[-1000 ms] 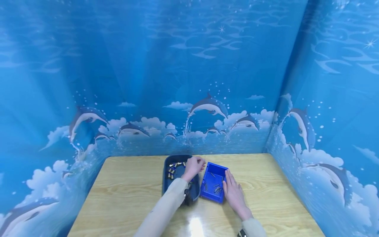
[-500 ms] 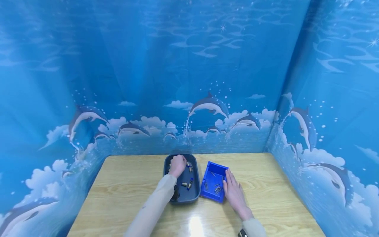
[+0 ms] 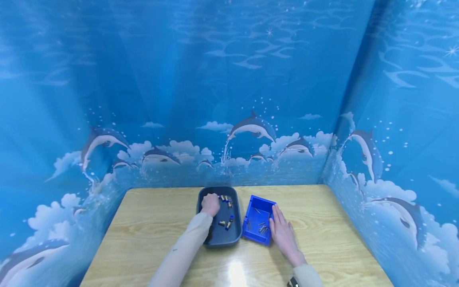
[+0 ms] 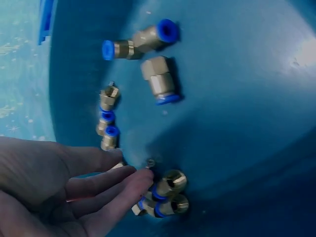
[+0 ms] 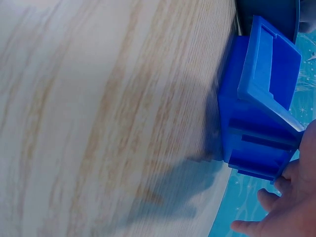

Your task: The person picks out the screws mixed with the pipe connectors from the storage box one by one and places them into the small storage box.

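My left hand (image 3: pixel 210 204) reaches into the left side of a dark oval-cornered tray (image 3: pixel 224 242). In the left wrist view, its thumb and fingers (image 4: pixel 133 185) are loosely extended beside brass push-in pipe fittings (image 4: pixel 161 81) with blue collars. A small metal piece (image 4: pixel 150 162) shows by one fingertip; I cannot tell whether it is touched. My right hand (image 3: pixel 284 235) lies with straight fingers along the right wall of a blue plastic box (image 3: pixel 255 238). Several thin metal pins (image 3: pixel 263 230) lie on that box's floor. The right wrist view shows the box (image 5: pixel 256 123) from outside, fingers against it.
Tray and box stand close together on a wood-grain table (image 3: pixel 161 223). A blue curtain (image 3: pixel 179 99) printed with dolphins hangs behind the table and along its sides. More fittings (image 3: pixel 226 199) lie at the tray's far right.
My left hand has moved from the gap between tray and box back to the tray's left side, then slightly lower. My right hand stays against the box.
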`<action>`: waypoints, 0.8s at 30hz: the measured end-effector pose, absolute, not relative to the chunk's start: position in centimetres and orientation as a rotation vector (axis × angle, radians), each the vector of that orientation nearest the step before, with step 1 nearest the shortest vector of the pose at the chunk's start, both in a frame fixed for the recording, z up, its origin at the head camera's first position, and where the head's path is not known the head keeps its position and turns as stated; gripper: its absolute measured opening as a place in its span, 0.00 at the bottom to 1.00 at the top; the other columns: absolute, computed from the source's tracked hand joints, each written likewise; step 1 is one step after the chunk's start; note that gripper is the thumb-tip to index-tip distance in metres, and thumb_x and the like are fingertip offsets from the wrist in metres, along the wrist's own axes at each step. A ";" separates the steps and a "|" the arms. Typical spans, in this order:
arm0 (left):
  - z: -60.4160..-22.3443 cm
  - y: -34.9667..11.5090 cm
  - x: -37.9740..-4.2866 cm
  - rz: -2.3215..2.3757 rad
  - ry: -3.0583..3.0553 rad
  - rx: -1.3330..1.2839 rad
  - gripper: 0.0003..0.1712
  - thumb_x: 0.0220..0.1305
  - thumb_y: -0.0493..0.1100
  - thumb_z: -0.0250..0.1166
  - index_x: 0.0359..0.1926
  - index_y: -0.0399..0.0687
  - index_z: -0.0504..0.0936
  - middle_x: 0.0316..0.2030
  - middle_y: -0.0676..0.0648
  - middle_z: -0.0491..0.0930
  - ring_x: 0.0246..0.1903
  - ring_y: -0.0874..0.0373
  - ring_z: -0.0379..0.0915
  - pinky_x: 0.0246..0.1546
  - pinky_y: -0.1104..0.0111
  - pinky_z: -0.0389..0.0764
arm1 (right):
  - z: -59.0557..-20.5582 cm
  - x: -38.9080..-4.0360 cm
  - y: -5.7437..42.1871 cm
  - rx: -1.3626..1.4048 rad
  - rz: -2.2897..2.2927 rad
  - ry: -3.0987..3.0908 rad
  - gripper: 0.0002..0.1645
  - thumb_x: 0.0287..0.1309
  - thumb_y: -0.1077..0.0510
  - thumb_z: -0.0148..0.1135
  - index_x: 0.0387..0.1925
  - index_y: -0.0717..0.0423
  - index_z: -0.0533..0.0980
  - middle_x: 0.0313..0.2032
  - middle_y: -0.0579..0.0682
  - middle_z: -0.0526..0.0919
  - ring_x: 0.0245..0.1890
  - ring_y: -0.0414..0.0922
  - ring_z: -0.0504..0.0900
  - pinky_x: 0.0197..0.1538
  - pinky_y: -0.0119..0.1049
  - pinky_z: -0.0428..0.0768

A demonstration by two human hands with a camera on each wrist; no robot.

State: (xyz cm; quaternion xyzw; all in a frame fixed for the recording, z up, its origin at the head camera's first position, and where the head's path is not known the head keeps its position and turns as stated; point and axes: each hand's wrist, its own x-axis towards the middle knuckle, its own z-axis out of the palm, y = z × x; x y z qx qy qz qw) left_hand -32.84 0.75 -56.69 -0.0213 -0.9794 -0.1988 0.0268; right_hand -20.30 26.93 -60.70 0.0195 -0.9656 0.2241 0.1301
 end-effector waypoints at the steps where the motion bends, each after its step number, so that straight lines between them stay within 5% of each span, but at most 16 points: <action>1: -56.8 0.8 -32.9 -0.593 -3.040 -0.057 0.09 0.64 0.29 0.61 0.26 0.33 0.83 0.28 0.34 0.84 0.31 0.40 0.85 0.26 0.54 0.86 | -60.7 -20.3 26.9 0.055 0.648 -2.808 0.33 0.78 0.54 0.46 0.76 0.64 0.56 0.76 0.62 0.57 0.72 0.63 0.62 0.64 0.74 0.63; 24: -57.9 0.8 -33.8 -0.606 -3.067 -0.012 0.06 0.64 0.30 0.63 0.30 0.33 0.84 0.30 0.34 0.84 0.32 0.40 0.85 0.28 0.53 0.86 | -60.9 -20.4 27.0 0.046 0.655 -2.809 0.33 0.79 0.54 0.46 0.77 0.64 0.55 0.77 0.61 0.56 0.73 0.63 0.62 0.64 0.74 0.63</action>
